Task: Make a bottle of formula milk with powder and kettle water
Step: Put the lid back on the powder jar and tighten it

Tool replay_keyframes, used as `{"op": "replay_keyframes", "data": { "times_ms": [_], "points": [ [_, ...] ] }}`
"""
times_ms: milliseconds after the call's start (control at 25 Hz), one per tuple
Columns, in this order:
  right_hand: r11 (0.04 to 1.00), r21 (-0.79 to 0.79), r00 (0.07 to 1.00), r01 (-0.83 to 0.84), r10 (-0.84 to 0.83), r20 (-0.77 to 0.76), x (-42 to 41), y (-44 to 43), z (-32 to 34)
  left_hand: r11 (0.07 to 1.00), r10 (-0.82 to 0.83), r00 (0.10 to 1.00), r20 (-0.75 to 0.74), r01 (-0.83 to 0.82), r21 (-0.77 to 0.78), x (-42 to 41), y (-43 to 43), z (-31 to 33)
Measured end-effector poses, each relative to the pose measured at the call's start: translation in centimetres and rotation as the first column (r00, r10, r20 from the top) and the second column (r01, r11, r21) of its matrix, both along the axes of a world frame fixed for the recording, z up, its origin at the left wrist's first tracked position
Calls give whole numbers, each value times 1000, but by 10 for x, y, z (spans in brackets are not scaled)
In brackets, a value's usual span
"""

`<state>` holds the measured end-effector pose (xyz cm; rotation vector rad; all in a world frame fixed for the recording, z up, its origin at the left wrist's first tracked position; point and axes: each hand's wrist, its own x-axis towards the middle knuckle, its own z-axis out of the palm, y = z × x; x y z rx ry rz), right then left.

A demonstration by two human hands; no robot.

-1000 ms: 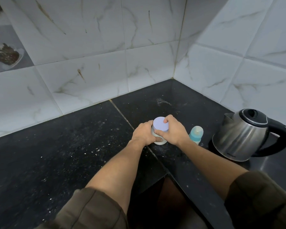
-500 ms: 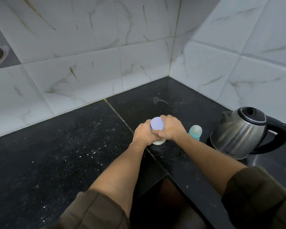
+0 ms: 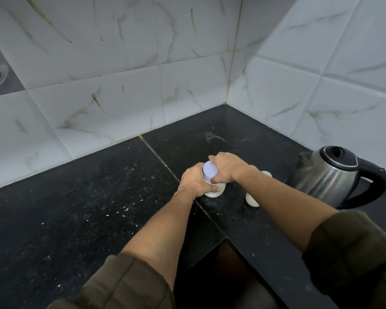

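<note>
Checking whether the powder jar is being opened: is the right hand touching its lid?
Touching. The head view shows the right hand gripping the lid by its rim, thumb in front, fingers behind.

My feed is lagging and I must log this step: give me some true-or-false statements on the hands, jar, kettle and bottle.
1. The left hand grips the body of the powder jar. True.
2. The lid lies off the jar on the counter. False: it sits on the jar, with the right hand gripping it.
3. The kettle stands to the right of the jar. True.
4. The right hand holds the kettle's handle. False: no hand touches the kettle.
5. The bottle is partly hidden behind the right arm. True.
</note>
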<state>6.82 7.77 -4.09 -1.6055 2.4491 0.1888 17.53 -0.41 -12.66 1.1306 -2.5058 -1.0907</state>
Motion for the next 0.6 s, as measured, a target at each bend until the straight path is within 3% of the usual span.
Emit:
{"op": "replay_keyframes", "data": {
  "times_ms": [160, 440, 600],
  "points": [
    [1000, -26, 1000, 14, -15, -27, -2, 0, -8, 999, 38, 998, -41, -37, 28, 0, 0, -4],
    [948, -177, 955, 266, -284, -88, 13, -1, -28, 997, 60, 996, -71, -56, 61, 0, 0, -9],
    [978, -119, 978, 173, -185, -96, 4, -5, -18, 998, 30, 998, -56, -27, 49, 0, -3, -7]
  ]
}}
